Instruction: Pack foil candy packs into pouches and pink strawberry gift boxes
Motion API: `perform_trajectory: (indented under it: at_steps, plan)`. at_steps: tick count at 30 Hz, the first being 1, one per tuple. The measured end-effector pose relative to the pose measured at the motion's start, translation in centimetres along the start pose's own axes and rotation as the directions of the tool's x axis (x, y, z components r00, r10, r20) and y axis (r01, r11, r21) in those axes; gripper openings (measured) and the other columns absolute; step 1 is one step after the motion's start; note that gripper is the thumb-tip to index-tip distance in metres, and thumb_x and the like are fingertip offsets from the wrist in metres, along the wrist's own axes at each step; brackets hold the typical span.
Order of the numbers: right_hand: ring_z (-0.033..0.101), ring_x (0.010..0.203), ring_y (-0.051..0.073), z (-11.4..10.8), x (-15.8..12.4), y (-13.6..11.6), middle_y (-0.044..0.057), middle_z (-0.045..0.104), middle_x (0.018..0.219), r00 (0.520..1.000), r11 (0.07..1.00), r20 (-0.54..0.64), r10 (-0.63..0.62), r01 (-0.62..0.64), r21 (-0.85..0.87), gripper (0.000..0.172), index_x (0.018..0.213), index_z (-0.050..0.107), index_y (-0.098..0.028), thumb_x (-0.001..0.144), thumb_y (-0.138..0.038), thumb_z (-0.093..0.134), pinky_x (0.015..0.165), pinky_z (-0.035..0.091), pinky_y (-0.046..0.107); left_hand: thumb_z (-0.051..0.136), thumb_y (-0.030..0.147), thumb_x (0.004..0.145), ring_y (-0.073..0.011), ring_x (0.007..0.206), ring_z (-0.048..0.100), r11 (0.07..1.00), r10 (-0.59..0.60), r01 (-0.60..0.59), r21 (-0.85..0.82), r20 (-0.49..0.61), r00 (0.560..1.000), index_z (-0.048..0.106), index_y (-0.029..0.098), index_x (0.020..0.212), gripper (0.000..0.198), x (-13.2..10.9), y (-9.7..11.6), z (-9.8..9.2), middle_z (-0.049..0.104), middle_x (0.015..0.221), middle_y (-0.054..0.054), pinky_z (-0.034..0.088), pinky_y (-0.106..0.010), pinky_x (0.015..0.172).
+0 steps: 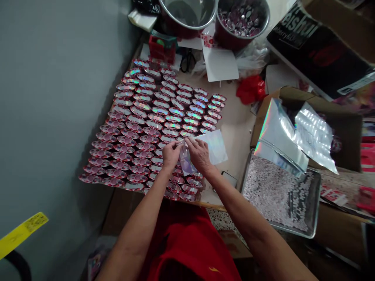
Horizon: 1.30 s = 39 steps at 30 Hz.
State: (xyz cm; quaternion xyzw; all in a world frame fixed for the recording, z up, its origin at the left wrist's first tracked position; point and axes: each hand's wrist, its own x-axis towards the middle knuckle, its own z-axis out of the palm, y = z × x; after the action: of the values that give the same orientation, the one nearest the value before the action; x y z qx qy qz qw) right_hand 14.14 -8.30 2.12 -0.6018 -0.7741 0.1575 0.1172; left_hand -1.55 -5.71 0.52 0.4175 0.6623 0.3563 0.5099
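Note:
Rows of small red packages with oval tops (152, 117) stand tightly packed on the table, some with shiny rainbow labels and others with pinkish tops. Over the right part of these rows, my left hand (170, 157) is closed, thumb and fingertips pinched at the upper end of a shiny holographic strip (185, 163). My right hand (199, 154) lies beside it with fingers bent over the same strip. Exactly what sits between the left fingertips is too small to make out. A pale iridescent sheet (216, 147) extends from behind my right hand.
Two metal pots stand at the back, one an empty-looking pot (187, 33), the other a filled pot (241, 37). At right are a tray of tiny pale pieces (272, 195), silvery sheets (281, 136) over an open carton (348, 125), and a black box (322, 50). A grey wall (58, 97) borders the left.

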Motion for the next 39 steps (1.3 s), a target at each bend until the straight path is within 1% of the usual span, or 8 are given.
perform_trajectory:
  at_steps: [8,13,18,23,27,30,35,39]
  plan:
    - [0.05,0.138,0.031,0.2,-2.4,-1.0,0.008,0.057,0.16,1.0,1.0,0.013,-0.016,0.016,0.008,0.048,0.151,0.057,-0.026,0.107,-0.016,0.043,0.113,0.029,0.049,0.076,0.032,0.076,-0.0142,0.066,0.06,0.991,-0.12,0.116,-0.062,-0.056,0.991,0.079,0.016,0.09,0.022,-0.7,-0.1,-0.5,0.074,0.077,0.0,0.05,-0.026,0.066]
    - [0.056,0.122,0.029,-1.3,-3.1,-1.7,0.01,0.075,0.128,1.0,1.0,-0.022,0.011,-0.011,-0.014,0.032,0.134,0.069,-0.025,0.108,-0.023,0.05,0.107,0.029,0.044,0.075,0.026,0.079,-0.0145,0.069,0.062,0.992,-0.036,0.046,0.121,-0.082,0.996,0.08,0.018,0.089,0.014,-1.3,1.0,-1.0,0.075,0.077,0.0,0.048,-0.024,0.067]
    - [0.052,0.103,0.029,-2.2,-1.4,-2.1,0.011,0.072,0.108,0.997,0.994,-0.06,0.053,-0.058,-0.088,0.038,0.143,0.064,-0.025,0.11,-0.036,0.05,0.094,0.031,0.043,0.073,0.023,0.084,-0.016,0.074,0.067,0.985,0.034,-0.022,0.172,-0.069,0.997,0.08,0.019,0.089,0.01,-2.4,1.6,-1.2,0.078,0.082,-0.002,0.05,-0.025,0.072]
    - [0.05,0.102,0.029,-1.9,-0.9,-1.9,0.01,0.07,0.101,0.999,0.987,-0.025,-0.043,0.039,-0.157,0.037,0.142,0.066,-0.027,0.108,-0.025,0.05,0.095,0.027,0.044,0.075,0.023,0.082,-0.0172,0.073,0.067,0.985,-0.005,0.025,0.169,-0.122,0.993,0.081,0.019,0.089,0.01,-2.2,1.3,-1.1,0.079,0.082,-0.003,0.05,-0.027,0.071]
    - [0.052,0.098,0.027,-2.9,-1.8,-2.4,0.008,0.071,0.094,1.0,0.991,-0.01,-0.01,0.009,-0.135,0.021,0.112,0.077,-0.026,0.106,-0.027,0.057,0.096,0.027,0.043,0.076,0.022,0.081,-0.0168,0.071,0.066,0.988,-0.035,0.055,0.147,-0.136,0.99,0.081,0.017,0.087,0.009,-2.0,1.3,-1.3,0.078,0.08,-0.003,0.05,-0.026,0.07]
    - [0.054,0.092,0.025,-4.1,-2.2,-2.8,0.006,0.071,0.088,0.995,0.993,-0.022,0.101,-0.102,-0.053,0.014,0.093,0.076,-0.024,0.1,-0.031,0.066,0.089,0.029,0.041,0.075,0.02,0.081,-0.0166,0.072,0.068,0.99,-0.019,0.037,0.139,-0.124,0.992,0.081,0.017,0.086,0.008,-2.0,1.4,-1.3,0.078,0.078,-0.002,0.05,-0.026,0.072]
    - [0.054,0.072,0.018,-6.4,-2.9,-3.5,-0.001,0.063,0.068,0.957,0.935,-0.008,0.289,-0.28,0.216,0.003,0.086,0.073,-0.022,0.089,-0.022,0.072,0.079,0.032,0.035,0.074,0.023,0.084,-0.0181,0.074,0.068,0.984,0.012,0.012,0.176,-0.135,0.991,0.081,0.018,0.09,0.01,-0.4,1.5,-0.3,0.078,0.081,-0.003,0.049,-0.029,0.072]
    - [0.044,0.055,0.013,-8.9,-4.3,-5.2,-0.006,0.051,0.056,0.85,0.658,0.11,0.515,-0.474,0.586,0.012,0.085,0.073,-0.022,0.088,-0.034,0.075,0.061,0.032,0.029,0.085,0.021,0.076,-0.0162,0.075,0.065,0.993,0.041,-0.025,0.114,-0.142,0.989,0.079,0.019,0.112,0.037,0.9,1.3,-0.6,0.078,0.097,-0.005,0.051,-0.029,0.076]
